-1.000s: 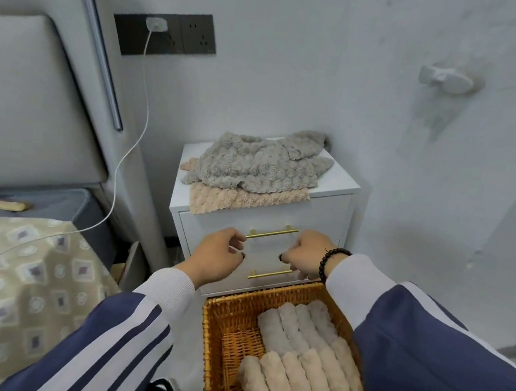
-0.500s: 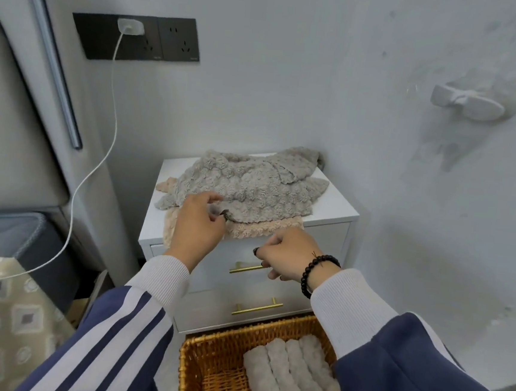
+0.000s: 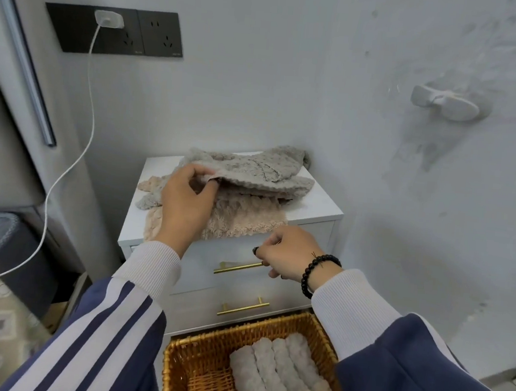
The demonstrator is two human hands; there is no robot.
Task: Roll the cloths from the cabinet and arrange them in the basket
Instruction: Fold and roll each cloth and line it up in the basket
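Nearest: wicker basket on the floor at the foot of the cabinet, partly filled. A row of rolled cloths lay side by side against its right half, greyish rolls behind and paler beige ones at the bottom edge of the view; count uncertain, as the right sleeve and the frame edge cut them off. The basket's left part showed bare weave, so there looked to be room for more.

Middle: right hand sat at the cabinet's front edge just above the upper brass drawer handle, fingers curled. It seemed to pinch the hanging hem of the beige cloth, but the contact was too small to be sure; its grip is recorded as undetermined.

Further: left hand was over the cabinet top, thumb and fingers closed in a grip on a raised fold of the grey cloth, lifting that edge off the pile.

Far: the grey cloth lay rumpled over the beige one, both unrolled on the cabinet top, the beige hem drooping over the front.

Judgement: task well advanced but unfinished. Several rolls were in the basket; at least these two cloths were left to roll and place
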